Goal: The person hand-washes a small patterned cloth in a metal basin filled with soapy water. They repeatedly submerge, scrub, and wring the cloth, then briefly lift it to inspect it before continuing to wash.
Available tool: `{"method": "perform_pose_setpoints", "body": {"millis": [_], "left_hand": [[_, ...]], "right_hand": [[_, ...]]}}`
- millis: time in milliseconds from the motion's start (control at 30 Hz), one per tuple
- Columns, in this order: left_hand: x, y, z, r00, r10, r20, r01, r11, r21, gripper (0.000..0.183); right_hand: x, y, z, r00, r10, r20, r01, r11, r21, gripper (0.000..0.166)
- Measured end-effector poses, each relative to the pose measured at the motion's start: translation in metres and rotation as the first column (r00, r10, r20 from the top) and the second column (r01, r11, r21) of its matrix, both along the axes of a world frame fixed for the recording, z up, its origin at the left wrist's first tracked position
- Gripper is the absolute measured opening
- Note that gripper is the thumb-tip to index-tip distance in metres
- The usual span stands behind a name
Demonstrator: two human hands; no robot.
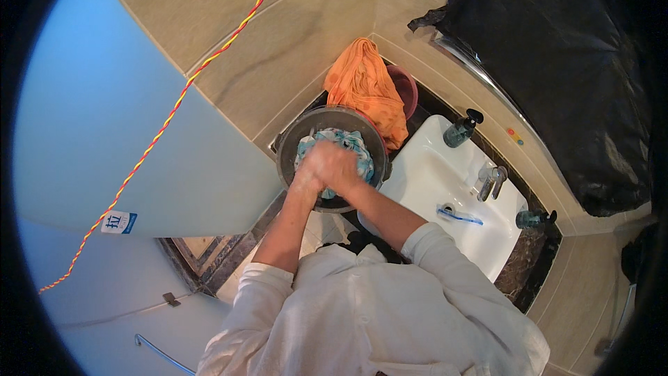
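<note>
A dark grey bucket (pixel 292 188) stands before me, with wet blue and white patterned cloth (pixel 360 149) bunched inside. My left hand (pixel 338 166) and my right hand (pixel 312 167) are pressed close together over the cloth, both blurred. Their fingers overlap, and the picture does not settle how much of the cloth each one grips. An orange cloth (pixel 365 83) lies folded just beyond the bucket, against its far right rim. Behind it shows part of a reddish plastic basin (pixel 406 89).
At the right is a white washbasin (pixel 417 167) with a chrome faucet (pixel 490 183), a blue toothbrush (pixel 462 216) and pump bottles (pixel 459 132) at its edge. A red and yellow twisted cord (pixel 180 96) crosses the left side, before a frosted glass door (pixel 156 183).
</note>
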State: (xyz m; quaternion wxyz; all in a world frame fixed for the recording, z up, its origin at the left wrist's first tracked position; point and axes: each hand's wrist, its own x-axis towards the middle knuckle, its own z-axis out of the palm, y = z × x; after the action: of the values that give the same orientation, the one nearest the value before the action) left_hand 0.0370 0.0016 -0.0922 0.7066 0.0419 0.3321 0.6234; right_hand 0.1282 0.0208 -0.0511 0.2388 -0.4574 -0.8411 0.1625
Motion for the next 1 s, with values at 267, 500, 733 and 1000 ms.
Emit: {"method": "perform_pose_setpoints", "body": {"millis": [267, 500, 733, 1000], "left_hand": [[-0.026, 0.010, 0.010, 0.992, -0.123, -0.006, 0.122, 0.992, -0.020, 0.029], [-0.013, 0.007, 0.018, 0.996, -0.084, 0.030, 0.088, 0.981, -0.171, 0.027], [-0.019, 0.004, 0.041, 0.999, 0.047, 0.028, -0.044, 0.993, -0.111, 0.032], [-0.071, 0.001, 0.037, 0.991, 0.051, 0.126, -0.064, 0.993, 0.097, 0.034]], "right_hand": [[-0.004, -0.027, 0.012, 0.992, 0.073, -0.107, -0.067, 0.996, 0.060, 0.035], [-0.012, -0.011, 0.010, 0.996, -0.053, -0.077, 0.060, 0.994, 0.090, 0.020], [0.016, 0.056, 0.020, 0.991, -0.063, -0.116, 0.005, 0.896, -0.445, 0.040], [0.039, 0.041, 0.017, 0.822, 0.347, -0.451, -0.550, 0.687, -0.475, 0.087]]}}
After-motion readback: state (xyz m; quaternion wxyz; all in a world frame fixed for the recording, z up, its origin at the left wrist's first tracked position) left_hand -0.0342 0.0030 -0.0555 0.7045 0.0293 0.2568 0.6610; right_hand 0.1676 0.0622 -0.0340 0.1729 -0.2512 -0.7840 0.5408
